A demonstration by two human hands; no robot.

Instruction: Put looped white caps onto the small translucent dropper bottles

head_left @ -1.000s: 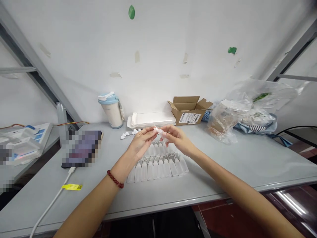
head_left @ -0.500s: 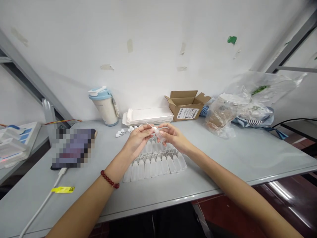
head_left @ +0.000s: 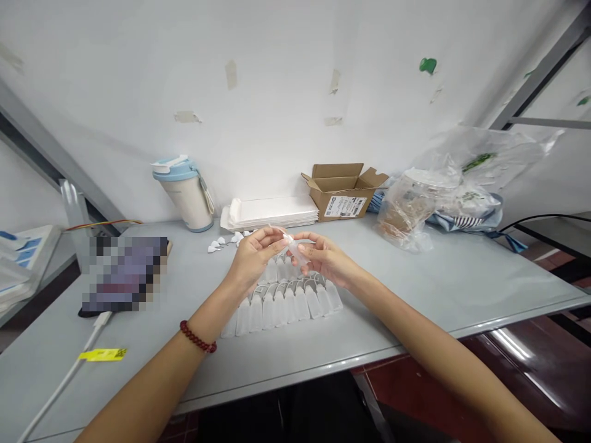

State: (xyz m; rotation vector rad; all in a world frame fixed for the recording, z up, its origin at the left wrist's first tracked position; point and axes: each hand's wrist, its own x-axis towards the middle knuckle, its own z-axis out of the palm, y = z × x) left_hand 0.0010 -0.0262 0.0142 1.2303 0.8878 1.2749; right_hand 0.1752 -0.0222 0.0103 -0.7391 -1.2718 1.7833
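A small translucent squeeze bottle (head_left: 298,251) is held tilted between my two hands above the table. My right hand (head_left: 327,259) grips its body between thumb and fingers. At its top end, my left hand (head_left: 255,257) is closed in a pinch around the white cap, which the fingers partly cover. Below my hands lie two rows of similar translucent bottles (head_left: 279,309), with thin curved white tips pointing away from me. Part of the back row is hidden by my hands. Several small white caps (head_left: 219,244) with thin tips lie beyond my left hand.
Along the wall stand a blue-lidded cup (head_left: 184,197), a stack of flat white boxes (head_left: 272,212) and an open cardboard box (head_left: 344,197). Plastic bags (head_left: 406,209) and cloth lie at the right. A phone (head_left: 129,271) with a white cable (head_left: 64,378) is at the left.
The view has shifted slightly, moving the scene a little left. Both hands keep hold of the bottle, and the left fingers have curled further over its tip.
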